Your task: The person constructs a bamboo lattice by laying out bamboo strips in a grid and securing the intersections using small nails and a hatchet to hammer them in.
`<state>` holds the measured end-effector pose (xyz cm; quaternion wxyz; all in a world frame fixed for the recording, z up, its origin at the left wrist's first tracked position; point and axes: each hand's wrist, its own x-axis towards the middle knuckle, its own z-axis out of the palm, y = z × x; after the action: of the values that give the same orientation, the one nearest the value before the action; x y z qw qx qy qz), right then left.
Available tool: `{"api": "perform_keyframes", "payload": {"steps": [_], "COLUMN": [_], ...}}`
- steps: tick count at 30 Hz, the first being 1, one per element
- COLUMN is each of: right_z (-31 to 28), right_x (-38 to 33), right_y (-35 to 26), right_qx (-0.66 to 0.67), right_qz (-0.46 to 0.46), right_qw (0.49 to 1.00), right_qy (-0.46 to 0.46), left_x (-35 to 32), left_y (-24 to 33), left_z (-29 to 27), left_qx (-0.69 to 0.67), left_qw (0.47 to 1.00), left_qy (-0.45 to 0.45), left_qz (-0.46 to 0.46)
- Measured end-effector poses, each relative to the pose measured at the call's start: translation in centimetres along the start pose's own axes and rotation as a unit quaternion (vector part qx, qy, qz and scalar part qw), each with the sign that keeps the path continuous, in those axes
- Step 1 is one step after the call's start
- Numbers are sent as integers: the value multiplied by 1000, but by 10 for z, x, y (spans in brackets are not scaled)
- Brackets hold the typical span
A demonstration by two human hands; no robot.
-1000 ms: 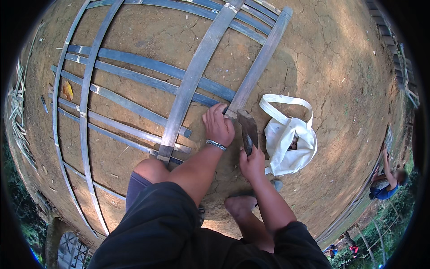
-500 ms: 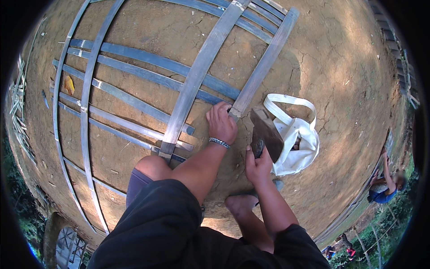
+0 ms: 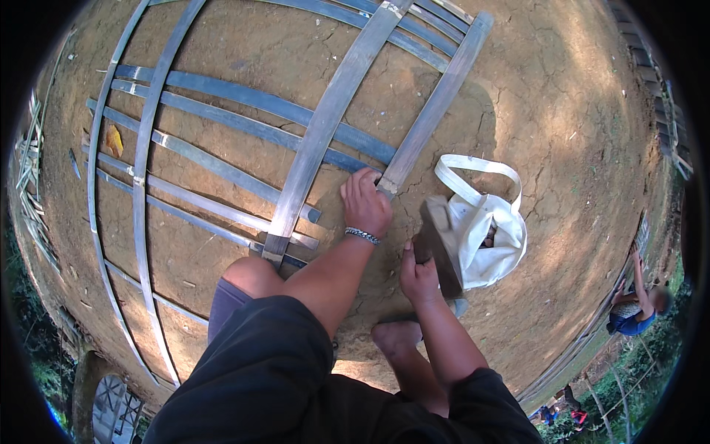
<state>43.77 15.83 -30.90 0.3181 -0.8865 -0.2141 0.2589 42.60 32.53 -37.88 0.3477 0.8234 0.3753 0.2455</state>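
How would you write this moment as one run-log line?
left hand: at near end of rightmost slat | right hand: gripping broad brown hand tool | white bag: open, partly hidden by tool

Brown, cracked ground is lit by sun patches | lower right rim is bordered by greenery

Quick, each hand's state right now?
Left hand: curled at one end of a grey slat, grip unclear.
Right hand: closed, holding a broad dark tool.
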Motion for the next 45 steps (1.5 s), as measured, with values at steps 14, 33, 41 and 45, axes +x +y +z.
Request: {"api": "perform_keyframes", "payload": {"steps": [14, 33, 41, 45], "right_z": [-4, 9, -13, -4], "right_x": [20, -1, 31, 12], "right_y": [-20, 16, -37, -12], "right_qx": [-25, 4, -43, 27], "right_qz": [91, -49, 112, -8], "right_qw": [992, 999, 987, 999], "right_qy": [-83, 14, -108, 37], "left_x": [-1, 1, 2, 1], "left_y": [-3, -1, -3, -2], "left_z": [-1, -4, -5, -3], "left_qx": [-3, -19, -12, -22], "left_qw": [1000, 1000, 1000, 1000], "left_qy": [-3, -2, -3, 1], "left_qz": [-1, 6, -5, 4]}}
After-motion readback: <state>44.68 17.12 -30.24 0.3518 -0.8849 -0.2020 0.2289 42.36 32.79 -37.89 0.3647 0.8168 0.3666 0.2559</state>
